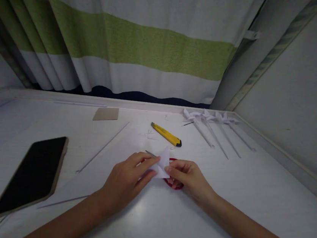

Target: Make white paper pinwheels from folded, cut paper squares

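Note:
My left hand (130, 175) pinches a small folded piece of white paper (163, 165) between thumb and fingers. At the paper's right edge, the thumb and curled fingers of my right hand (188, 177) close on its corner. Beneath the paper and both hands are red-handled scissors (169, 185); one blade tip pokes out above my left fingers, and most of the rest is hidden. A yellow box cutter (166, 134) lies just beyond the paper. Under my left forearm, a larger white paper sheet (96, 175) rests on the table.
A dark-screened tablet (30, 175) lies at left. Several white paper pinwheels on sticks (210, 119) are lined up at back right. A brown card piece (106, 114), a thin paper stick (103, 146) and a ledge below the striped curtain (144, 40) are farther back.

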The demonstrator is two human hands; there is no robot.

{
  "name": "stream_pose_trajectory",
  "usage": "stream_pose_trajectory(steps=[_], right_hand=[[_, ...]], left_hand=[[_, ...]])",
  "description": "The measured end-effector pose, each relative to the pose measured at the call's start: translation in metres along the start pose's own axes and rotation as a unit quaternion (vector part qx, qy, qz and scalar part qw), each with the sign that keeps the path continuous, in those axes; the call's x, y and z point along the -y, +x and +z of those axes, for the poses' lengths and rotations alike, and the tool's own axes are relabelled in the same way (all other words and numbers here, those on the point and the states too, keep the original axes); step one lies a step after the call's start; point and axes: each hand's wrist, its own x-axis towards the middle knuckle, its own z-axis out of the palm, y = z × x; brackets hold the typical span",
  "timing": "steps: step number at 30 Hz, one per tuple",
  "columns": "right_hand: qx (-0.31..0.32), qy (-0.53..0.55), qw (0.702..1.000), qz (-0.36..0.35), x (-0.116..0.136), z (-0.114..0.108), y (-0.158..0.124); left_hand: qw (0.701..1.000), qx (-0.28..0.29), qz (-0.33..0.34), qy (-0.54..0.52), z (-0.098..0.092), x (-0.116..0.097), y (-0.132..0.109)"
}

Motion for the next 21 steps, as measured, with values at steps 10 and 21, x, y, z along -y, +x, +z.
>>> stream_pose_trajectory(steps=[10,21], right_hand=[[0.018,-0.021,0.998,-0.048,-0.001,0.003,-0.001],[0.041,-0.013,0.992,-0.115,0.003,0.004,-0.005]], left_hand=[[0.994,0.04,-0.032,-0.101,-0.004,-0.003,0.002],[0.882,0.094,-0.205,-0.414,-0.006,-0.001,0.013]])
